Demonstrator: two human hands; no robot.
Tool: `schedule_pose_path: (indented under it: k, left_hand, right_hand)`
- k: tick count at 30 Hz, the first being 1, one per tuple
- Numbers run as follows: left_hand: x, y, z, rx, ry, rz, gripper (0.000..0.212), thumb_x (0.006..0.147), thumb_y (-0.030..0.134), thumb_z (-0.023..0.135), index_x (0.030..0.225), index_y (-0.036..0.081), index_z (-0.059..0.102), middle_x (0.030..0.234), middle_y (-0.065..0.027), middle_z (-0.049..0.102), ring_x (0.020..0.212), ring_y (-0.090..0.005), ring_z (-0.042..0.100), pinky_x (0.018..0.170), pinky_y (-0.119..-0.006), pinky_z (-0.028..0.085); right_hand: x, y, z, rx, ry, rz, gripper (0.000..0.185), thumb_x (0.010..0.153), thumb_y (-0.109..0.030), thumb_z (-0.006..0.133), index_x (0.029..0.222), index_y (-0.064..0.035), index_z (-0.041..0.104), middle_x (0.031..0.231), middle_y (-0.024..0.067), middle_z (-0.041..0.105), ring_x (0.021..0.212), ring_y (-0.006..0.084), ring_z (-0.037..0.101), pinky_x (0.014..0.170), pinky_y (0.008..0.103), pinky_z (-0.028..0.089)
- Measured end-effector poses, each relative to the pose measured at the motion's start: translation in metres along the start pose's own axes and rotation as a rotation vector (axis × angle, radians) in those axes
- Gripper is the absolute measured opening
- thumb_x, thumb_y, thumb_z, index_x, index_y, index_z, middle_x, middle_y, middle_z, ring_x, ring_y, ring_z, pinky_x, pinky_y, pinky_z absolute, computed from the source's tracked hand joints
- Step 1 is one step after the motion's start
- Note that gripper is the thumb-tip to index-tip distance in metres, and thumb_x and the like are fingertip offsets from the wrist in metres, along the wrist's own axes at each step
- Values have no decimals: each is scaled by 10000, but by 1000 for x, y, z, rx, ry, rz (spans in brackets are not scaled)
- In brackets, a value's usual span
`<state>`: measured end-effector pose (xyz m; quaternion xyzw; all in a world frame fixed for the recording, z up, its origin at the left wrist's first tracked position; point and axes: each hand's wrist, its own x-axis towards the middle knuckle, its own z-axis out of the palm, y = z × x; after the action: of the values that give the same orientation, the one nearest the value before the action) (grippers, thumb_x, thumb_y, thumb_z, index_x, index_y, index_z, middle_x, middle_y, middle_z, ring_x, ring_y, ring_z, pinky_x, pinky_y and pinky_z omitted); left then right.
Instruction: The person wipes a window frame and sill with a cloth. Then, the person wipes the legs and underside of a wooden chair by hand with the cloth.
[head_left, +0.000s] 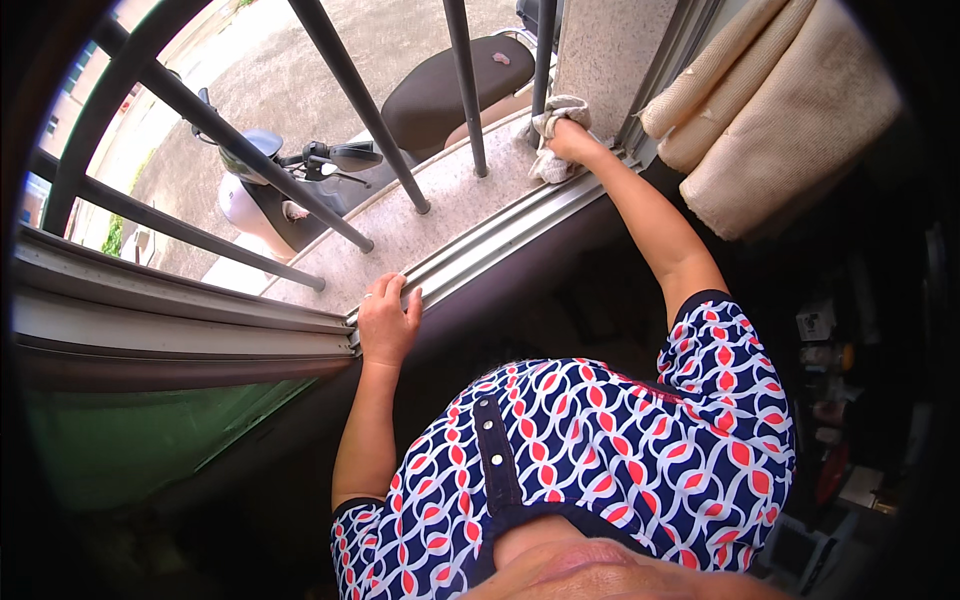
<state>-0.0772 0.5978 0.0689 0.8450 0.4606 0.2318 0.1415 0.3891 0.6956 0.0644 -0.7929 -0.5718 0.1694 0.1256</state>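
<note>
My right hand (571, 142) is closed on a crumpled pale cloth (555, 166), pressed against the foot of a dark metal window bar (544, 67) at the right end of the speckled stone sill (450, 196). Part of the cloth wraps round the bar. My left hand (388, 319) rests on the aluminium window track (480, 234) near its left corner, fingertips over the track's edge, with nothing seen in it. A ring shows on one of its fingers.
Several metal bars rise from the sill. Outside stands a parked scooter (461, 94). A beige curtain (780, 127) hangs at the right. The window frame (180, 315) and a green pane (172, 435) are at the left. Various items lie in shadow at the lower right.
</note>
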Motion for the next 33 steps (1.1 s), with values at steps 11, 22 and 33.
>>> schedule_pose_path:
  k: [11,22,33]
  left_hand:
    - [-21,-39,-6,38,25,-64,318,884,255,694,1104,30,647,1151,-150,674,1042,-356,643,899,-442,522]
    - [-25,-25,27,75,127,-96,269,924,240,648,1106,41,660,1142,-150,684,1008,-352,665,879,-419,539]
    - [-107,-71,-8,120,240,-86,245,867,277,674,982,61,684,1026,-102,705,891,-292,685,766,-397,562]
  right_hand:
    - [-91,-47,-108,-436,14,-302,527,806,-83,667,1328,-112,602,1318,174,593,1245,383,548,1066,412,439]
    - [-189,-143,74,-109,128,-798,547,824,-529,731,1185,-124,654,1247,79,591,1187,311,495,1061,454,366]
    - [-183,-36,32,-395,321,-337,314,909,-304,671,1025,-14,707,1096,168,631,1055,378,562,945,476,437]
